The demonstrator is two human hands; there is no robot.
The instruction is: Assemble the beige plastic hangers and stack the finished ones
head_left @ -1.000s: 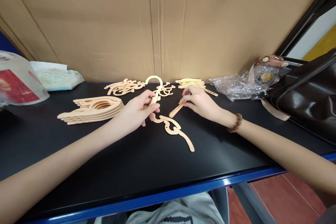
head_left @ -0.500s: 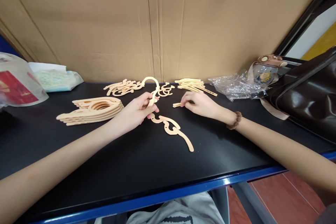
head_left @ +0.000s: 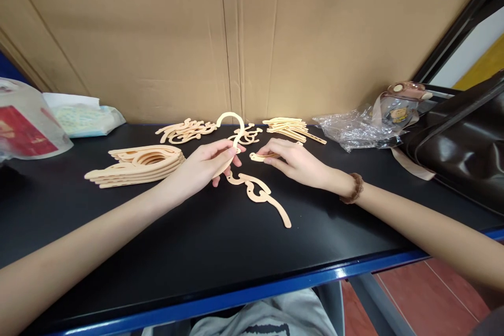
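My left hand (head_left: 214, 160) is closed on a beige hanger hook (head_left: 240, 128), whose curved end stands up above the fingers. Across a small gap, my right hand (head_left: 291, 157) pinches a slim beige strip (head_left: 258, 157), its rounded end pointing at the hook. Part of the strip is hidden by the fingers. Two curved beige hanger arms (head_left: 258, 191) lie on the black table just below the hands. Left of my left forearm rests a stack of folded beige hangers (head_left: 137, 168).
Against the cardboard wall (head_left: 157, 37) lie a pile of hanger arms (head_left: 185, 130), loose hooks (head_left: 250, 135) and straight strips (head_left: 287, 127). Clear plastic wrap (head_left: 354, 128), a bottle (head_left: 399, 107) and a dark bag (head_left: 457, 142) stand right. A tissue pack (head_left: 86, 118) is at left.
My right hand has shifted slightly left and turned the strip, so more of its end shows. The hook in my left hand has tilted and moved a little right.
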